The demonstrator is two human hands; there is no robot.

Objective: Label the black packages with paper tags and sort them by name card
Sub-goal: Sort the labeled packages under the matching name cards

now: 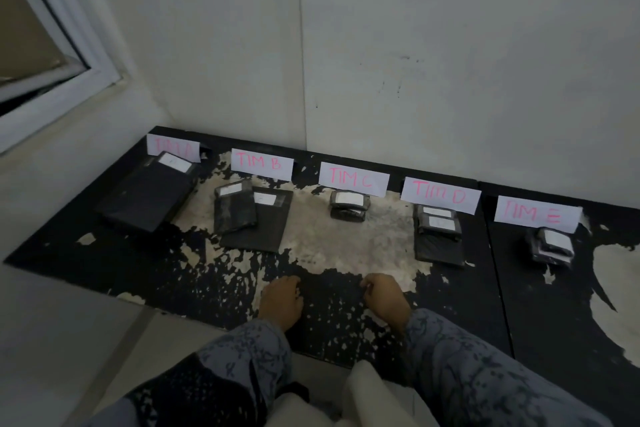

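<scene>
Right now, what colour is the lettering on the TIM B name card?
Pink lettering on white paper, seen in the head view on the TIM B name card.

Both arms wear grey-blue sleeves (467, 367) with a dark mottled pattern.
</scene>
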